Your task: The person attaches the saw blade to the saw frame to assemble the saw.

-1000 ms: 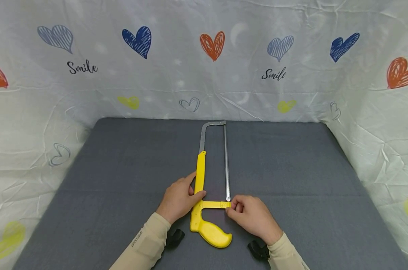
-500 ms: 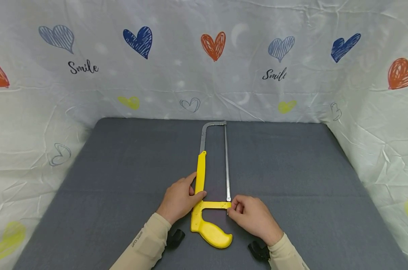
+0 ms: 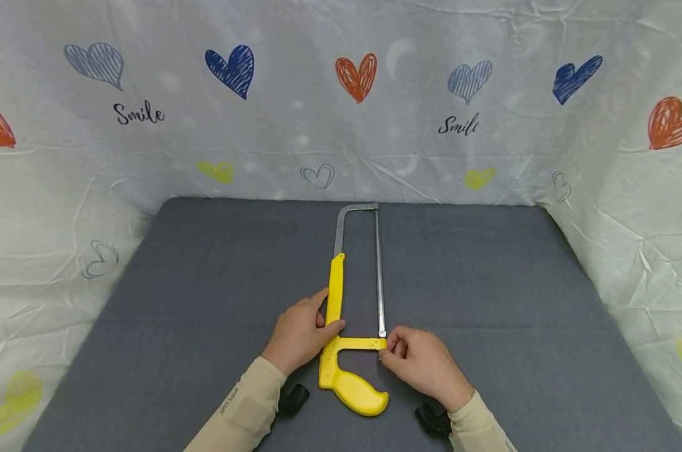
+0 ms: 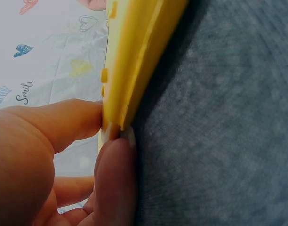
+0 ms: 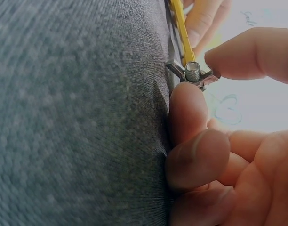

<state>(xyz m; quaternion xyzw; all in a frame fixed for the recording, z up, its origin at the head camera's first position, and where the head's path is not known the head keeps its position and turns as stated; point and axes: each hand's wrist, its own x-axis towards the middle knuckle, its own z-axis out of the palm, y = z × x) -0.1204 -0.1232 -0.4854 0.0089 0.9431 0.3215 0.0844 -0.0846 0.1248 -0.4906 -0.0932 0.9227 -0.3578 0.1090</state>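
A hacksaw (image 3: 334,285) with a yellow frame and handle lies flat on the grey cloth, its metal bow pointing away. The blade (image 3: 379,270) runs along its right side. My left hand (image 3: 298,333) grips the yellow frame just above the crossbar, thumb on top and fingers along the outer edge. At the crossbar's right end, my right hand (image 3: 422,361) has thumb and forefinger around a small metal wing nut (image 5: 209,78). A threaded bolt (image 5: 192,71) shows in the middle of that nut in the right wrist view. The other right fingers are curled against the cloth.
The grey cloth-covered table (image 3: 205,263) extends around the saw. A white curtain (image 3: 295,125) printed with hearts hangs behind it and along both sides. Black wrist mounts (image 3: 292,400) sit beneath both forearms.
My right thumb tip has shifted very slightly at the wing nut. The hacksaw and my left hand stay in place.
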